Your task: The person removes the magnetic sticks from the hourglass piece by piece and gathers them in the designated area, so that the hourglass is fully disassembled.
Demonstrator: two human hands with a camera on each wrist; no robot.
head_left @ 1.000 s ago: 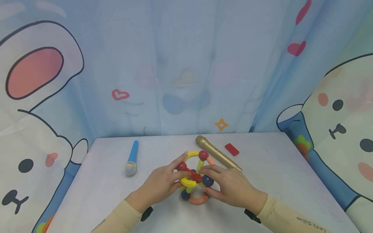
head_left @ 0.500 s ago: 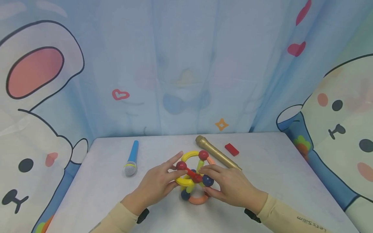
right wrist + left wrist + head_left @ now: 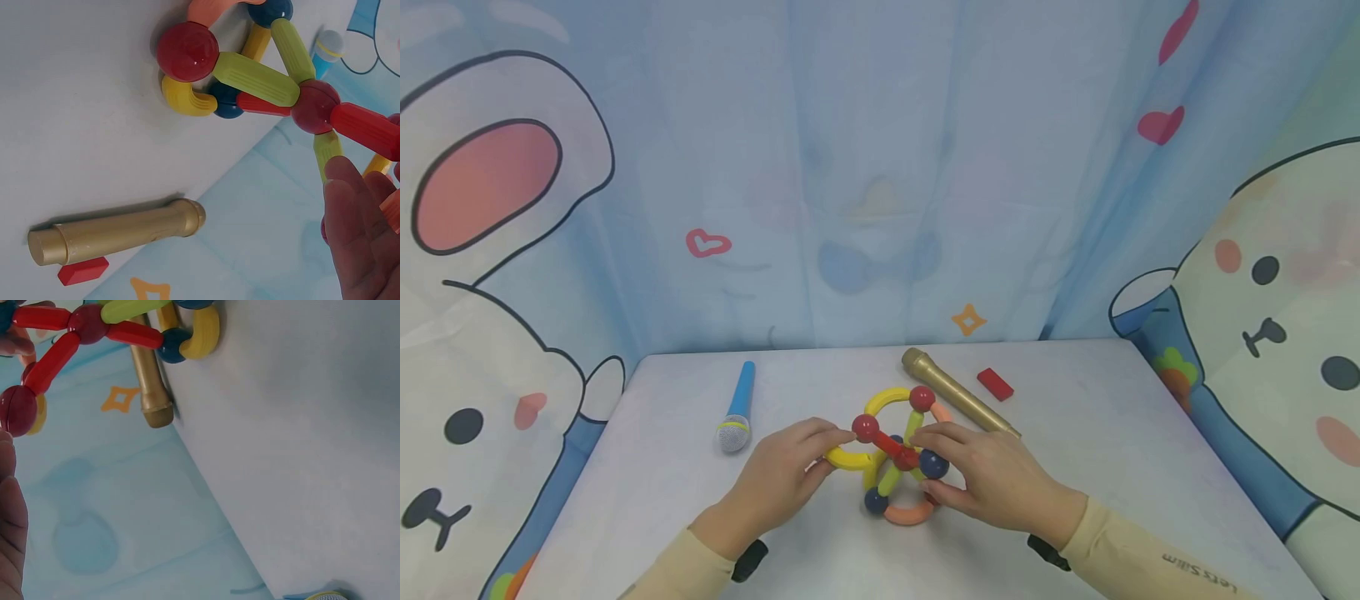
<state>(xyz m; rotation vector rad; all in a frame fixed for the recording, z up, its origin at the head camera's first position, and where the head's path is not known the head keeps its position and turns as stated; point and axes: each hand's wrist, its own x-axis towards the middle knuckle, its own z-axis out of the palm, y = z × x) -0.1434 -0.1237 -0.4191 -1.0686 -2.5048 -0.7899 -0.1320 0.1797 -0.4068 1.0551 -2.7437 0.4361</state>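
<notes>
A ball-and-rod construction (image 3: 906,457) of red and dark blue balls with red, green, yellow and orange rods stands mid-table. My right hand (image 3: 996,475) grips it at the dark blue ball (image 3: 934,464) on its right. A yellow curved rod (image 3: 848,460) is pinched by my left hand (image 3: 782,471) at the construction's left side; I cannot tell whether its right end touches the other rods. The left fingertips are close to a red ball (image 3: 866,428). In the left wrist view the left fingers (image 3: 9,506) appear just below that ball, and the yellow curved rod is not identifiable there.
Behind the construction lies a gold microphone (image 3: 958,392), slanting close to the right hand. A small red block (image 3: 995,384) is to its right. The blue microphone (image 3: 741,408) with a silver head lies at left. A patterned curtain (image 3: 880,167) hangs behind the table's far edge.
My left hand has moved left, drawing the yellow curved rod leftward from the front of the construction. Its index finger has come down from beside the red ball. The right hand stays put.
</notes>
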